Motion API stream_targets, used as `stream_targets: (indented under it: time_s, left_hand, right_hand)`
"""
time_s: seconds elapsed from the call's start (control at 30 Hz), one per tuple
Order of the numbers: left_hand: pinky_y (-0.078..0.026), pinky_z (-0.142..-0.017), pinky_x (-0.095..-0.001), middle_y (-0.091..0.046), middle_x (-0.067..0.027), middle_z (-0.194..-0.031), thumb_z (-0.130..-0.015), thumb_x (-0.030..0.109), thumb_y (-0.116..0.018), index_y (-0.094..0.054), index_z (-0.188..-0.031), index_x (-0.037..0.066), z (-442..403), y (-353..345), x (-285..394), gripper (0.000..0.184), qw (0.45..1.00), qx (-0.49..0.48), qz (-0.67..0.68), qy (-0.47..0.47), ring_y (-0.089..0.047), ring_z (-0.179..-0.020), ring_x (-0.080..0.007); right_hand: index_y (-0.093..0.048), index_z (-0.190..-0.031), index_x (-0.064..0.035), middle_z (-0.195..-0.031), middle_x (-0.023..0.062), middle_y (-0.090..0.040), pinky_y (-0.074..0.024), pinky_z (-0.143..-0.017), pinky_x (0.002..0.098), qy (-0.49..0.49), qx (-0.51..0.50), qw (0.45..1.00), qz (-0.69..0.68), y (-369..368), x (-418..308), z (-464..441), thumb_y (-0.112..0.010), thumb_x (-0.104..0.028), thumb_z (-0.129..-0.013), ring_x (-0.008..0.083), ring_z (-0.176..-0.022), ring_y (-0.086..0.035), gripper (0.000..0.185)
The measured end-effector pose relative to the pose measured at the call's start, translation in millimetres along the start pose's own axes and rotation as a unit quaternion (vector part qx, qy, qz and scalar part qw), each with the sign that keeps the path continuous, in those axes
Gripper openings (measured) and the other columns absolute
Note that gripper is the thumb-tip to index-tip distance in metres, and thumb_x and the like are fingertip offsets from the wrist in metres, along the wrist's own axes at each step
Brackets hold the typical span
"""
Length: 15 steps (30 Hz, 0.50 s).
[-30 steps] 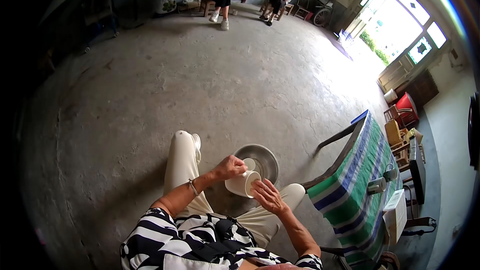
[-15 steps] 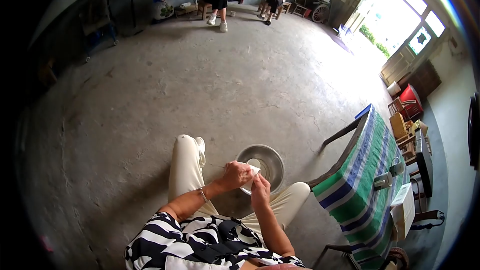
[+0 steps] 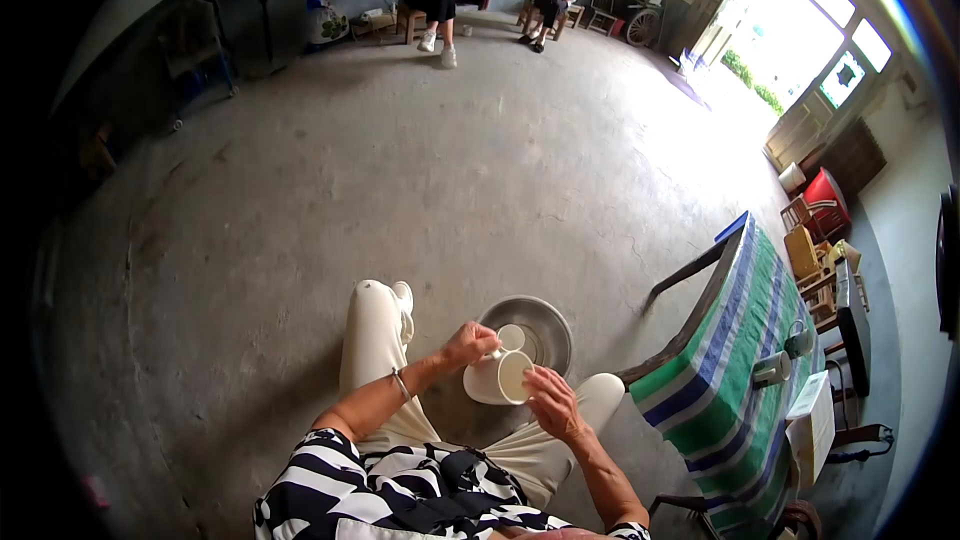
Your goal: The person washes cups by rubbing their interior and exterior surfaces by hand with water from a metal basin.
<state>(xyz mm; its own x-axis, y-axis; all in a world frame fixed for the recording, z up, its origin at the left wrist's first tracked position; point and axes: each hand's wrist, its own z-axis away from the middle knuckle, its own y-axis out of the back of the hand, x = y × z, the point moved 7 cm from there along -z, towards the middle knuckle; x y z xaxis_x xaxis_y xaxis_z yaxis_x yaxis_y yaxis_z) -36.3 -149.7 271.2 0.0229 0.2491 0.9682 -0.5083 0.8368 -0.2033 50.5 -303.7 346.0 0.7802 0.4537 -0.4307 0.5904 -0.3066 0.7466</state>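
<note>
My left hand [image 3: 470, 344] is closed on the handle of a white mug [image 3: 489, 380], which lies tipped on its side in the air with its mouth to the right. At that mouth is my right hand [image 3: 552, 404], its fingers stretched out and reaching the rim; whether they press on it is hard to see. Below the mug, a round metal basin [image 3: 556, 324] rests on the floor between my legs. Inside the basin is a white round thing [image 3: 511, 337], perhaps another cup, partly hidden by my left hand and the mug.
To the right stands a table with a green, blue and white striped cloth [image 3: 722, 360], bearing a mug [image 3: 771, 370], a glass mug [image 3: 799, 340] and a white box [image 3: 812, 420]. Two people sit at the far wall. An open door [image 3: 800, 120] lets in light at the far right.
The white mug has turned so its mouth and side now show. My right hand has moved right and down, its fingers opening out. The view has shifted slightly.
</note>
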Motion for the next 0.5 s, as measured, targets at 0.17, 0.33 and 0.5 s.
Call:
stream_targets:
  time_s: [0.17, 0.33, 0.5]
  left_hand:
    - [-0.021, -0.042, -0.0216, -0.034, 0.0073, -0.048, -0.081, 0.024, -0.054, -0.041, -0.051, 0.015, -14, 9, 5, 0.034, 0.995, -0.016, 0.1, 0.025, -0.027, -0.043, -0.0032]
    - [-0.02, -0.041, -0.022, -0.033, 0.0082, -0.049, -0.081, 0.023, -0.054, -0.042, -0.053, 0.015, -26, 24, 8, 0.032, 0.988, -0.011, 0.149, 0.042, -0.026, -0.043, -0.0026]
    - [-0.028, -0.043, -0.0213, -0.039, 0.0086, -0.052, -0.08, 0.02, -0.052, -0.045, -0.052, 0.012, -43, 25, 15, 0.03, 0.999, -0.047, -0.014, 0.003, -0.035, -0.048, -0.0009]
  right_hand:
    - [-0.05, -0.116, 0.0025, -0.117, 0.0202, -0.052, -0.0488, -0.081, 0.0386, -0.111, 0.059, 0.988, -0.094, 2, 6, -16, -0.062, -0.001, -0.073, 0.0351, -0.101, -0.055, 0.045]
    - [-0.04, -0.128, -0.0008, -0.122, 0.0228, -0.046, -0.0518, -0.071, 0.0349, -0.157, 0.092, 0.967, -0.179, 3, 26, -35, -0.063, -0.01, -0.078, 0.0332, -0.097, -0.056, 0.056]
    - [-0.032, -0.134, -0.009, -0.11, 0.0188, -0.051, -0.05, -0.063, 0.0371, -0.169, -0.034, 0.982, -0.073, -17, 48, -53, -0.054, -0.016, -0.083, 0.0326, -0.087, -0.057, 0.055]
